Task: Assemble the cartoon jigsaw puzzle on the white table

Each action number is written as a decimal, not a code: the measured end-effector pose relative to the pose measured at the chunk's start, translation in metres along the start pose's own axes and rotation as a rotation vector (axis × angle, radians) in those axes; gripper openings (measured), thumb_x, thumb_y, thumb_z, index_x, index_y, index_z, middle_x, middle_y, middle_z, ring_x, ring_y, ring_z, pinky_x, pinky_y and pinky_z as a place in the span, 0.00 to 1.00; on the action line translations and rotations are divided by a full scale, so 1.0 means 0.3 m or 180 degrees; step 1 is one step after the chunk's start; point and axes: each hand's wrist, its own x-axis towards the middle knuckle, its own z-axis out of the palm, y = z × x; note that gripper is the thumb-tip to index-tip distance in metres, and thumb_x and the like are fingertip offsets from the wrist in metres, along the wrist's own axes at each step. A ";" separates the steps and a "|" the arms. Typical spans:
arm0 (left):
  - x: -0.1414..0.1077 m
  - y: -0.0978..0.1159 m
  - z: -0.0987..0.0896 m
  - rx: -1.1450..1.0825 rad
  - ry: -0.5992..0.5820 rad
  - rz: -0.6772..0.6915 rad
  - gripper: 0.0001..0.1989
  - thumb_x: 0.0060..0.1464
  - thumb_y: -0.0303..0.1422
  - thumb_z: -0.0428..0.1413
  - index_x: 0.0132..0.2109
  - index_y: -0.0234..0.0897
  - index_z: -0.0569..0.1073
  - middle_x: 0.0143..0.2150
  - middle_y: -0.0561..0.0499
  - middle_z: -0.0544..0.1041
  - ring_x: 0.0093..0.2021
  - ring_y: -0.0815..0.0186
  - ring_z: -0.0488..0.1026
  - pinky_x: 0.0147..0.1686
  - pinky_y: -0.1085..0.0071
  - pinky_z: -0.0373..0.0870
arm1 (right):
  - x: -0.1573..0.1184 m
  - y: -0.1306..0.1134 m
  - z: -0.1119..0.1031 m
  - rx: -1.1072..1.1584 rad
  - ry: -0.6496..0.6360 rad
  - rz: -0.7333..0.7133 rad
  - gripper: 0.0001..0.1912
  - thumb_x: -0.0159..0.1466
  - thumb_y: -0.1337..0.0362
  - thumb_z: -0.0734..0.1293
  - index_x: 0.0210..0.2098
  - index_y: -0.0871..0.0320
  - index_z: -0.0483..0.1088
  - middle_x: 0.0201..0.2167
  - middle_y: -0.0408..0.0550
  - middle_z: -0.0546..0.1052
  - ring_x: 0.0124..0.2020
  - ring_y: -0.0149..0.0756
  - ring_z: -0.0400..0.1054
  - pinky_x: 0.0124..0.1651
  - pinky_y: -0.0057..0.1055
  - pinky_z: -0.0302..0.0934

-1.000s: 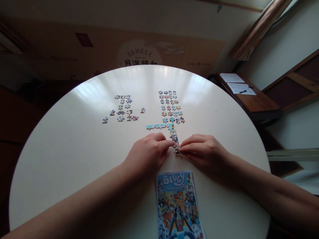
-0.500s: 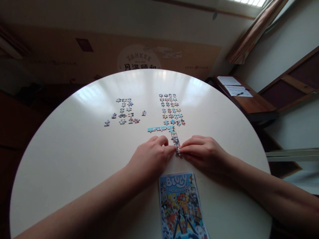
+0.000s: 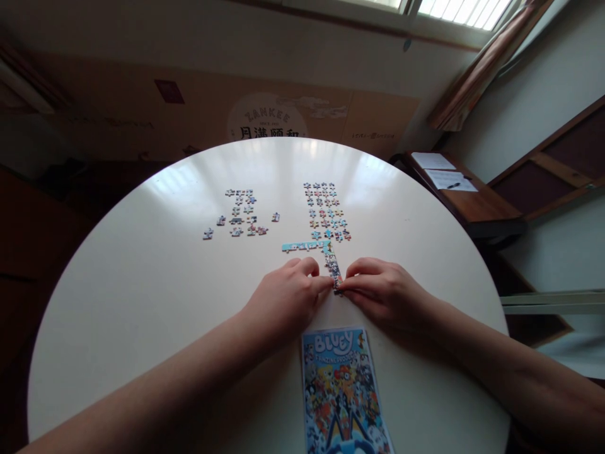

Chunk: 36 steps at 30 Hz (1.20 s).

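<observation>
A joined strip of puzzle pieces lies on the round white table, forming a corner: a blue row going left and a short column coming toward me. My left hand and my right hand pinch the near end of that column from either side, fingertips almost meeting. A colourful "Bluey" picture card lies flat just below my hands.
Loose pieces are laid out in a neat block beyond the strip and in a looser group to its left. A wooden side table with papers and a pen stands to the right, with a cardboard panel behind.
My fingertips have closed in tighter on the near end of the column. The view has tilted a little; the pieces on the table have not moved.
</observation>
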 end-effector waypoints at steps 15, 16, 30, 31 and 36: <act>-0.002 0.000 -0.006 0.0284 -0.0073 0.0126 0.17 0.65 0.31 0.52 0.54 0.56 0.78 0.49 0.50 0.77 0.45 0.59 0.73 0.37 0.66 0.71 | 0.001 0.076 -0.023 0.0900 0.0701 0.0562 0.08 0.66 0.68 0.68 0.41 0.59 0.81 0.31 0.47 0.77 0.26 0.28 0.66 0.28 0.27 0.61; -0.001 0.000 -0.008 0.0315 -0.0098 0.0125 0.18 0.65 0.29 0.53 0.55 0.57 0.78 0.50 0.51 0.76 0.45 0.59 0.73 0.37 0.66 0.71 | 0.001 0.077 -0.023 0.0904 0.0679 0.0557 0.08 0.66 0.68 0.68 0.40 0.59 0.81 0.31 0.47 0.77 0.26 0.27 0.65 0.28 0.27 0.60; 0.000 0.054 -0.026 0.0950 -0.0240 0.0160 0.20 0.66 0.26 0.51 0.58 0.52 0.76 0.51 0.49 0.77 0.46 0.59 0.72 0.32 0.70 0.69 | -0.014 0.077 -0.024 0.0430 -0.0022 0.0146 0.08 0.66 0.65 0.68 0.39 0.56 0.81 0.30 0.44 0.77 0.27 0.28 0.67 0.31 0.27 0.59; 0.000 0.052 -0.023 0.0918 -0.0221 0.0150 0.20 0.66 0.27 0.51 0.58 0.53 0.76 0.51 0.49 0.77 0.46 0.59 0.72 0.33 0.70 0.69 | -0.016 0.079 -0.024 0.0418 -0.0021 0.0130 0.08 0.66 0.65 0.68 0.39 0.55 0.81 0.30 0.44 0.77 0.27 0.27 0.67 0.31 0.26 0.59; 0.004 0.026 0.002 0.0620 -0.0039 0.0034 0.19 0.65 0.28 0.52 0.55 0.59 0.78 0.51 0.52 0.77 0.48 0.59 0.73 0.40 0.67 0.71 | -0.022 0.081 -0.025 0.0350 -0.0020 0.0092 0.08 0.66 0.64 0.68 0.40 0.55 0.81 0.31 0.44 0.77 0.27 0.27 0.67 0.31 0.26 0.59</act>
